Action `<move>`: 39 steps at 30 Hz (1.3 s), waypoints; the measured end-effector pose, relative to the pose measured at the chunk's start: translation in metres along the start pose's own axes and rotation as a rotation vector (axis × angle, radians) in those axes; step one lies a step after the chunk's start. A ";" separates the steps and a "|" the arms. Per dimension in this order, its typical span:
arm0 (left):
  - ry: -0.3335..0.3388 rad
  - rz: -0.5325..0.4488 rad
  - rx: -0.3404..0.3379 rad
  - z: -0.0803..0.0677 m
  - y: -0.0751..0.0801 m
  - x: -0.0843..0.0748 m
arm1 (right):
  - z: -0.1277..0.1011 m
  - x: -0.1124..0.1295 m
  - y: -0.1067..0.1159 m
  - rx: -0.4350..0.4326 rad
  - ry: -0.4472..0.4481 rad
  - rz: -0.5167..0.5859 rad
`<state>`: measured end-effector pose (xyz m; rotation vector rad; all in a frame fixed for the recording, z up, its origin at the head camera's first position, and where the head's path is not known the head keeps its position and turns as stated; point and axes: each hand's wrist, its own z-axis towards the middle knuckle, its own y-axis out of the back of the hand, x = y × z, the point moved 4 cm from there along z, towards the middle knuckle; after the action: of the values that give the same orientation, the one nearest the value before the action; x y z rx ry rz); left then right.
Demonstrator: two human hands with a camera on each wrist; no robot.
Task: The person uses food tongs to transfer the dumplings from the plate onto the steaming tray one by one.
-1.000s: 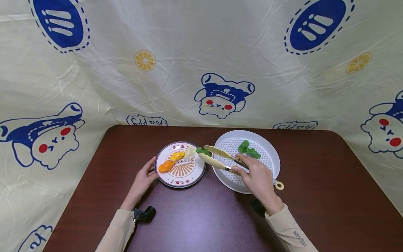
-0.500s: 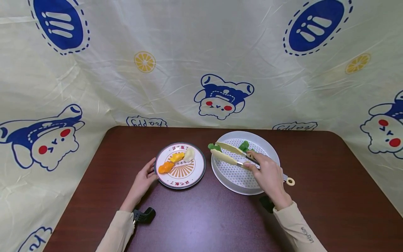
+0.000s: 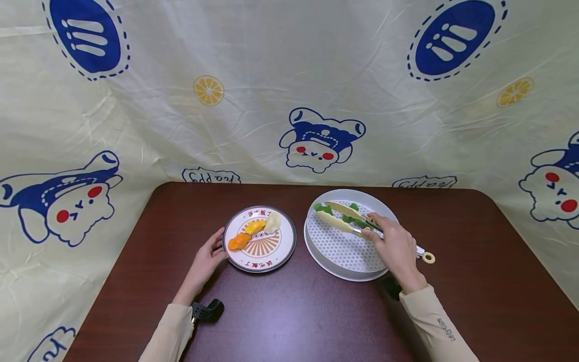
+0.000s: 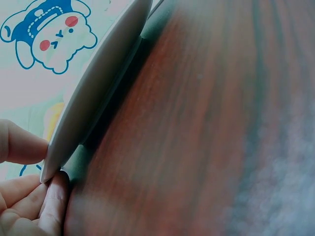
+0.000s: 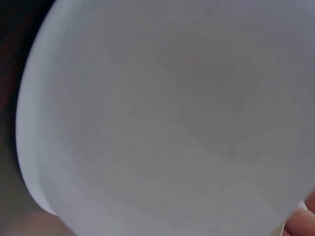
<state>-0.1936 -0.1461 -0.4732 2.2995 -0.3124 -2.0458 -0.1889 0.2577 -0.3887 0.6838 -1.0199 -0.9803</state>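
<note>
Right grip [image 3: 397,250] pinches tongs [image 3: 344,220] over tray [image 3: 316,251] | left grip [image 3: 209,256] touches plate [image 3: 244,261]

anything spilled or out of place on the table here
Nothing stands out. The orange, yellow and white pieces sit on the patterned plate, the green pieces are inside the white perforated tray, and both dishes lie flat on the table. No spills show.

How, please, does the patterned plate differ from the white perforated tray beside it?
The plate is smaller, printed with a dark rim; the tray is larger, plain white and perforated. The plate holds orange, yellow and pale pieces; the tray holds green ones. The left hand touches the plate; tongs reach over the tray. Both are round.
</note>
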 end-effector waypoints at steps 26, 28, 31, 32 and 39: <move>-0.017 -0.013 -0.002 0.001 0.000 0.003 | 0.015 -0.016 -0.004 -0.012 0.030 -0.061; -0.019 -0.016 -0.003 0.001 0.000 0.003 | 0.016 -0.015 -0.004 0.001 0.030 -0.067; -0.019 -0.017 -0.004 0.001 0.000 0.004 | 0.017 -0.013 -0.004 0.022 0.030 -0.072; -0.018 -0.017 -0.005 0.001 0.000 0.004 | 0.017 -0.013 -0.004 0.026 0.030 -0.071; -0.015 -0.005 -0.008 0.001 0.001 0.003 | 0.014 -0.012 -0.003 0.049 0.010 -0.049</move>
<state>-0.1944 -0.1472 -0.4761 2.2838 -0.2987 -2.0637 -0.2049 0.2665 -0.3904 0.7571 -1.0257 -0.9965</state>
